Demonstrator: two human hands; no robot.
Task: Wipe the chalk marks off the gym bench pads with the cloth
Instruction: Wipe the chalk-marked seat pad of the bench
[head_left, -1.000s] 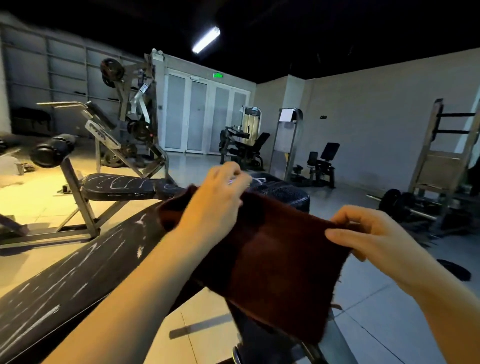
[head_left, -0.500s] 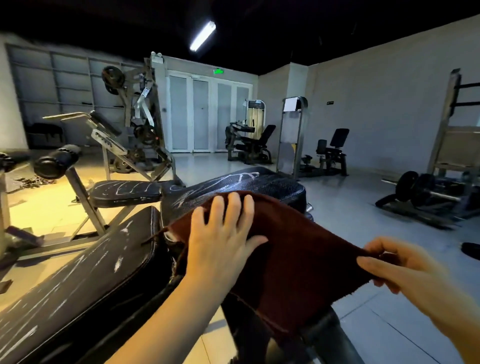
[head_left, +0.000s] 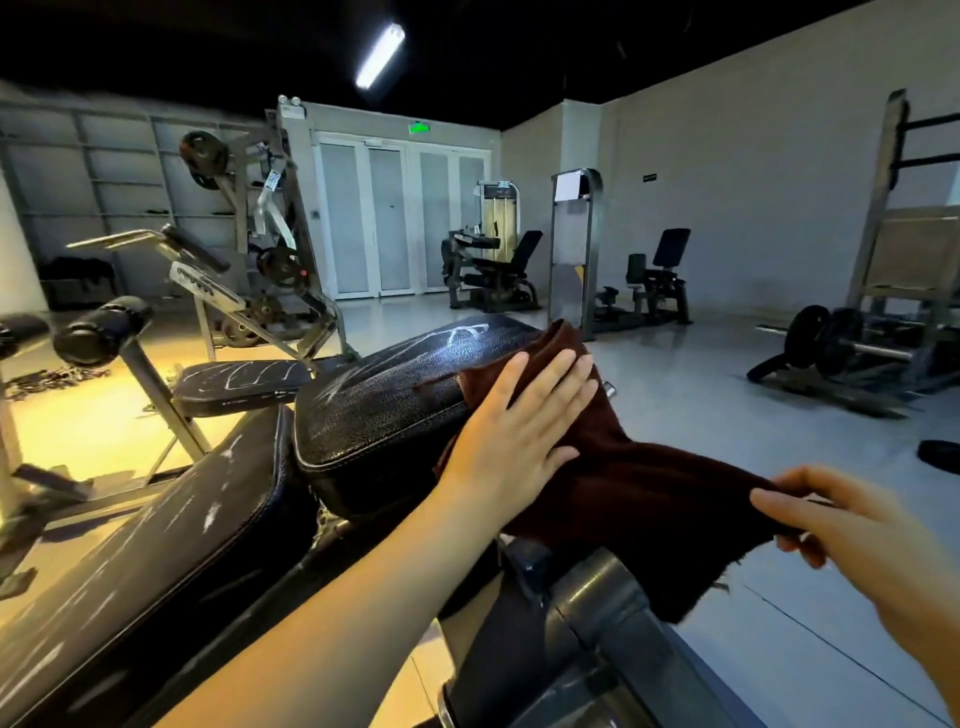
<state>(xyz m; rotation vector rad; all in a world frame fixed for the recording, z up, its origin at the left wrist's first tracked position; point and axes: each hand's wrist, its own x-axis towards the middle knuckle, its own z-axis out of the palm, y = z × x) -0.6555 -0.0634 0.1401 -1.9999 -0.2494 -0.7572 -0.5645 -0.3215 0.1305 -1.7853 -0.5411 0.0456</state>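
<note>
A dark maroon cloth (head_left: 639, 488) lies draped over the right side of the black seat pad (head_left: 384, 410), whose top carries white chalk streaks. My left hand (head_left: 519, 436) lies flat on the cloth with straight fingers, pressing it onto the pad's right edge. My right hand (head_left: 826, 525) pinches the cloth's near right corner and holds it stretched out over the floor. The long black back pad (head_left: 156, 561) runs to the lower left, also streaked with chalk. A second bench's small pad (head_left: 239, 382) behind it shows chalk lines too.
The bench's grey steel frame (head_left: 597, 634) sits below my hands. A roller pad on a post (head_left: 101, 330) stands at left, a plate-loaded machine (head_left: 260, 244) behind it. Weight machines (head_left: 498, 265) line the far wall; a barbell with plates (head_left: 831, 340) lies at right on the grey floor.
My left hand has gone from gripping the raised cloth to lying flat on it, and it carried the cloth forward and down onto the seat pad. My right hand keeps its pinch on the corner.
</note>
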